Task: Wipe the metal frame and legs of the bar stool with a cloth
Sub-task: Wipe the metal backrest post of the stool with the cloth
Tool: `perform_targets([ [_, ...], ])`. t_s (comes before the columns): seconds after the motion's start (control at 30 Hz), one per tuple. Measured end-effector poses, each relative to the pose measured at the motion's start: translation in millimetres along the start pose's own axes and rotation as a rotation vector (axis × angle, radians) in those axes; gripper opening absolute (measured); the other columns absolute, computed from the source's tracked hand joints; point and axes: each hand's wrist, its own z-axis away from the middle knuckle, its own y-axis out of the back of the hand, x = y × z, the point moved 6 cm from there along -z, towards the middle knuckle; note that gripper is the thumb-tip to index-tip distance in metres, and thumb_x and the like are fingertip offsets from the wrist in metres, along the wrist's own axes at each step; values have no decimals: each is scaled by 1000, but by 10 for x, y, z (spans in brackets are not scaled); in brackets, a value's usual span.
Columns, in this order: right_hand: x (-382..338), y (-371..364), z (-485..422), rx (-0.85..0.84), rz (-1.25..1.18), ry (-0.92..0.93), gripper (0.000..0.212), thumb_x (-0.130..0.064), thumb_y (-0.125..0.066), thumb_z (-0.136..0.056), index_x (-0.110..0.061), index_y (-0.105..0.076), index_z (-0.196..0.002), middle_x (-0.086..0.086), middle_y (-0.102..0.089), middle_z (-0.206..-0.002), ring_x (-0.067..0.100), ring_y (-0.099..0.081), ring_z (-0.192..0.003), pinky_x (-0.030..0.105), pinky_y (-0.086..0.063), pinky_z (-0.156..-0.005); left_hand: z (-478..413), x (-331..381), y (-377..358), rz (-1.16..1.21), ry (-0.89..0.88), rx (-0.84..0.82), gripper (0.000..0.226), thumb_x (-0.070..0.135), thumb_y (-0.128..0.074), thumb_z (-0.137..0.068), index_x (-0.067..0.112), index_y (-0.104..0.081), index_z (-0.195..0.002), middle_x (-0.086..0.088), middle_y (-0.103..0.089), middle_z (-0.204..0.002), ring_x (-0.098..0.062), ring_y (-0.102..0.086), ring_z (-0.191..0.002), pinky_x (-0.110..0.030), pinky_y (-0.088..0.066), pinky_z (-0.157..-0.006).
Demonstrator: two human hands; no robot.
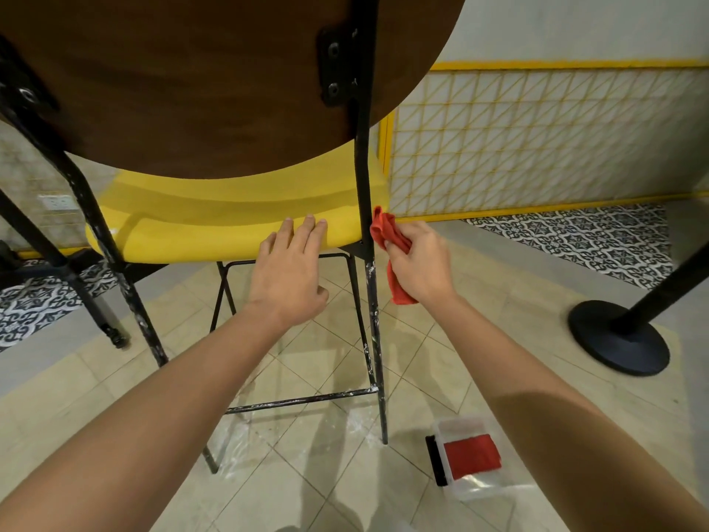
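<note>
Bar stool (238, 224) standing upright on the tiled floor, dead ahead. Backrest turned this way, yellow seat facing off toward the mesh wall. Long axis plain vertical, floor to backrest.

Working the right rear leg (373, 301) at the moment, by the look of it. Black tube running top to bottom of the view, from the backrest bracket down past the seat edge to the floor, splaying a touch rightward at the foot. Plenty of white flecks below seat height and along the footrest bar (299, 401), so probably nowhere near halfway.

Left hand (291, 270) flat on the seat's near edge, fingers straight, gripping nothing, just steadying. Right hand (422, 263) closed round a bunched red cloth (383, 228), top of the wad right at the leg at seat level. Touching or just shy of it, can't say from this angle.

Next up: wrap the cloth round the tube and pull straight down along it, following that outward lean, with the left hand bracing against tipping. Then the bar and the other legs.

Near the foot of that leg, a clear tub (456, 428) with a spare red cloth (472, 456) inside.
</note>
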Motion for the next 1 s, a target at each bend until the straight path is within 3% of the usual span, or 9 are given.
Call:
perform_targets([
  [0.1, -73, -47, 10, 10, 5, 15, 18, -19, -58, -89, -13, -71, -100, 3, -62, -102, 22, -58, -90, 28, -42, -73, 0, 15, -10, 0, 6, 3, 96, 38, -66, -79, 18, -5, -151, -3, -9, -159, -29, -7, -146, -42, -15, -116],
  [0.23, -21, -15, 4, -116, 203, 77, 30, -18, -57, -89, -17, -67, -117, 4, -60, -115, 24, -57, -100, 34, -48, -81, -5, 16, -8, -5, 16, 12, 96, 37, -67, -80, 18, -5, -151, -3, -9, -159, -29, -7, -146, -43, -16, -115],
  [0.3, -30, 64, -42, -58, 206, 85, 33, -19, -57, -90, -18, -63, -122, 3, -59, -111, 22, -57, -98, 30, -45, -78, 2, 25, -13, -8, 12, 17, 96, 37, -67, -79, 17, -6, -151, -4, -10, -159, -29, -8, -145, -43, -16, -115],
  [0.4, -111, 29, -41, -23, 164, 84, 30, -19, -57, -90, -14, -65, -118, 2, -57, -107, 20, -55, -95, 26, -43, -76, 6, 44, -27, -24, 17, 23, 98, 38, -68, -78, 16, -6, -151, -6, -10, -159, -30, -8, -145, -44, -16, -115],
  [0.5, -81, -70, 28, -103, 224, 105, 25, -17, -56, -89, -11, -68, -110, 5, -58, -107, 25, -56, -95, 34, -46, -79, 4, 47, -34, -29, 28, 29, 98, 38, -68, -78, 15, -6, -151, -7, -10, -159, -31, -8, -145, -45, -15, -115],
  [0.57, 5, -69, 54, -150, 283, 109, 28, -16, -56, -89, -12, -66, -116, 4, -59, -110, 26, -57, -97, 38, -48, -82, 5, 54, -40, -40, 27, 26, 99, 39, -68, -78, 15, -5, -151, -6, -9, -159, -31, -7, -145, -45, -15, -116],
  [0.7, -11, 18, 78, 11, 135, 71, 34, -17, -59, -89, -16, -63, -122, 1, -61, -112, 22, -58, -98, 36, -49, -84, 10, 69, -67, -55, 31, 32, 100, 41, -68, -77, 15, -5, -150, -7, -9, -159, -31, -7, -145, -45, -15, -116],
  [0.87, 106, -186, 199, -154, 245, 74, 33, -13, -59, -89, -15, -63, -122, 1, -59, -112, 24, -57, -98, 34, -48, -80, 5, 57, -72, -51, 37, 28, 100, 41, -68, -77, 15, -5, -150, -7, -8, -159, -32, -6, -145, -45, -13, -116],
  [1.0, 141, -93, 164, -46, 179, 36, 37, -15, -58, -91, -16, -58, -128, -2, -57, -119, 20, -56, -102, 31, -47, -80, 9, 51, -75, -62, 28, 28, 101, 41, -67, -77, 15, -4, -150, -7, -8, -159, -32, -6, -145, -45, -15, -116],
])
